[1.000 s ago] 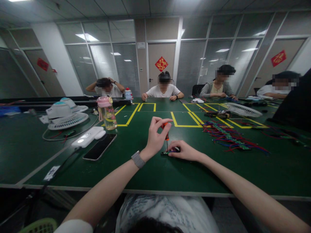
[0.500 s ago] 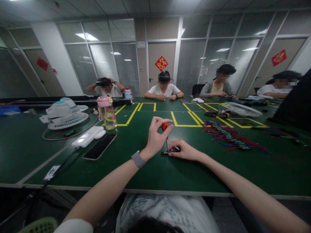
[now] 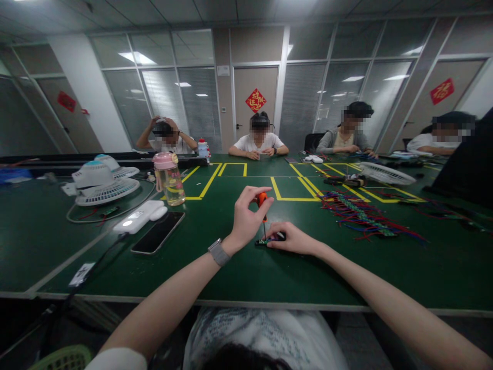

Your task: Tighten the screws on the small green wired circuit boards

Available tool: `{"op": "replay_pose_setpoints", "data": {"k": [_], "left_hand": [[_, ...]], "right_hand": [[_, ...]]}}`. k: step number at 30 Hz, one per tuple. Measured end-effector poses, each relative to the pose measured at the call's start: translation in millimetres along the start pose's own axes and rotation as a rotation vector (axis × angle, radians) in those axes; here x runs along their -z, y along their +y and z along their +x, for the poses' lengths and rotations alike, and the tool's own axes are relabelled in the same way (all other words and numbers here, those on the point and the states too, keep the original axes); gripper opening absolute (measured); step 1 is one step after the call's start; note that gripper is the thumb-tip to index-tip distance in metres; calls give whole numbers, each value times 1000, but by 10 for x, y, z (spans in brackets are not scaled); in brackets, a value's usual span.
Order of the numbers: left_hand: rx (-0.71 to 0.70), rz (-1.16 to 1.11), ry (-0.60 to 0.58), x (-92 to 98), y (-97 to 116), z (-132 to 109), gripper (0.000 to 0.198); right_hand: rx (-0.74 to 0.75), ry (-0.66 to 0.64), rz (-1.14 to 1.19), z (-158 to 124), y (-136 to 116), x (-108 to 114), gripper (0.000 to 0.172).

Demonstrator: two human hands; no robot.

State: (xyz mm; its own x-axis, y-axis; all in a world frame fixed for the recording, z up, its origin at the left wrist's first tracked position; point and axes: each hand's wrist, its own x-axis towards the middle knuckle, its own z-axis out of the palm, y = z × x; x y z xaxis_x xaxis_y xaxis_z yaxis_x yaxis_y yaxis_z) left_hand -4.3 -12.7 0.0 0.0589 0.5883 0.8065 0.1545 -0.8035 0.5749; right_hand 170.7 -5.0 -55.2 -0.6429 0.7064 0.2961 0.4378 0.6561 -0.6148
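My left hand (image 3: 246,218) pinches the orange handle of a small screwdriver (image 3: 262,201), held upright with its tip down on a small dark part (image 3: 265,241) on the green table (image 3: 239,272). A grey watch sits on that wrist. My right hand (image 3: 290,238) lies on the table just right of the tip, fingers closed on the small part and pressing it down. Most of the part is hidden under those fingers.
A black phone (image 3: 157,232) and a white device (image 3: 139,216) lie to the left, with a pink-lidded bottle (image 3: 169,178) and white fans (image 3: 100,180) behind. A bundle of red, blue and green wires (image 3: 362,216) lies to the right. Several people sit along the far edge.
My left fingers have shifted slightly round the screwdriver handle while it stays upright on the part. My right hand has not moved. A person at the far left has raised both hands to the head.
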Motion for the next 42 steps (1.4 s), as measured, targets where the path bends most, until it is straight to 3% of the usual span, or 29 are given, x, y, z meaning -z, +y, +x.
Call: {"op": "replay_pose_setpoints", "data": {"k": [4,11,18,27,33,42], "left_hand": [[-19,44,0,16,13,7,20],[91,-216,-159,-12,-1,13,37],[5,-57,-102,-2,4,7,21],[30,-154,-134,2,-24,12,34],[-36,-29,-56,12,1,12,17],[63,-185,-141,0,-13,7,35]], "right_hand": [[10,5,11,4,16,-8,21],[-2,4,15,0,-8,5,21],[5,7,25,-2,7,-3,20],[-1,-3,-4,-3,-1,6,21],[14,9,11,-1,9,-5,20],[2,-1,1,1,-7,4,22]]}}
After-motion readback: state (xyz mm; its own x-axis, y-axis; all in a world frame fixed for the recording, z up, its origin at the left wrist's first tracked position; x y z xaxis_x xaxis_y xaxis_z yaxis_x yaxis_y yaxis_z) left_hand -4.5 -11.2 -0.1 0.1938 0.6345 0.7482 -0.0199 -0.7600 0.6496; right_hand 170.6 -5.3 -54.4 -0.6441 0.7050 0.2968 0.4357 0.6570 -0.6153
